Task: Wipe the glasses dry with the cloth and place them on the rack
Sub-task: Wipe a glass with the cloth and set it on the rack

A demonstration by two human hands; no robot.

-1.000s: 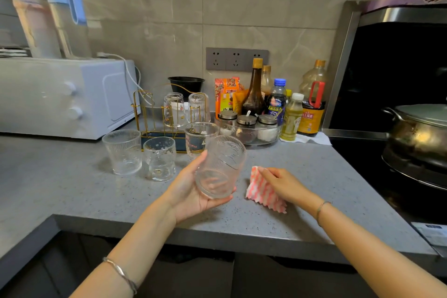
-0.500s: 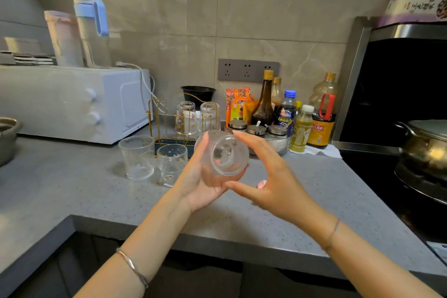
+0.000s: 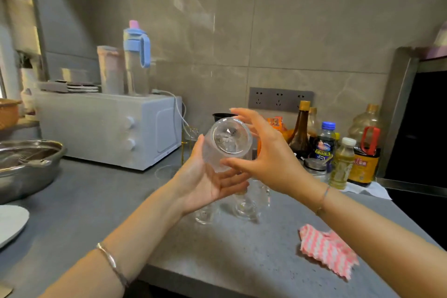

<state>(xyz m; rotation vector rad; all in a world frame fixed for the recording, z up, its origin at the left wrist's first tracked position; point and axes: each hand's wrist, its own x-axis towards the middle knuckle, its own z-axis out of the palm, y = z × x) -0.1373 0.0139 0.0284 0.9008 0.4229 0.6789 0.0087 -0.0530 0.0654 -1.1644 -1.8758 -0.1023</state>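
A clear ribbed glass (image 3: 228, 139) is held up in front of me, tilted with its base towards the camera. My left hand (image 3: 208, 176) cups it from below and the left. My right hand (image 3: 266, 155) touches its right side with spread fingers. The pink-and-white striped cloth (image 3: 327, 249) lies on the grey counter (image 3: 229, 256) at the lower right, apart from both hands. Two more glasses (image 3: 244, 205) stand on the counter behind my hands, partly hidden. Only a sliver of the gold wire rack (image 3: 191, 135) shows behind my left hand.
A white microwave (image 3: 108, 128) with bottles on top stands at the back left. A steel basin (image 3: 26, 167) and a white plate (image 3: 9, 225) sit at the left. Sauce bottles (image 3: 338, 150) crowd the back right beside the black stove area (image 3: 416, 140).
My right hand left the cloth on the counter and came up to the glass. Both hands raised and tipped the glass. The view has swung up and to the left.
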